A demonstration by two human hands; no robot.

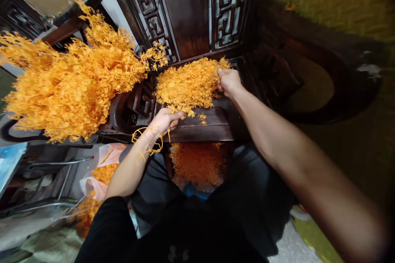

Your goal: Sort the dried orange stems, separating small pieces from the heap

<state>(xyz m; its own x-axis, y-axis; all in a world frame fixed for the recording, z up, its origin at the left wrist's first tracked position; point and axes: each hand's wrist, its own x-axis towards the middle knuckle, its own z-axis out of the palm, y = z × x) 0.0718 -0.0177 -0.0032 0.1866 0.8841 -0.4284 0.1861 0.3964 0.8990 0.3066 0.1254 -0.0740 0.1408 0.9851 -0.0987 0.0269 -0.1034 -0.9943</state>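
A heap of small orange branched sprigs, plastic-looking [189, 82], covers much of the dark wooden seat [200, 129]. At the heap's near left edge, my left hand [165, 121] has its fingers closed on an orange sprig. Thin orange strands [146, 139] loop round my left wrist. My right hand [228, 81] is closed at the heap's right end, with an orange tuft showing just above the fingers; the fingertips are partly hidden. A few loose sprigs [202, 119] lie on the wood between my hands.
A large orange bundle [70, 86] rises over the left armrest [123, 111]. Ahead stands the carved chair back [188, 20]; a curved armrest [330, 78] is on the right. More orange pieces [197, 162] lie below the seat, and others sit by plastic bags [109, 154] at left.
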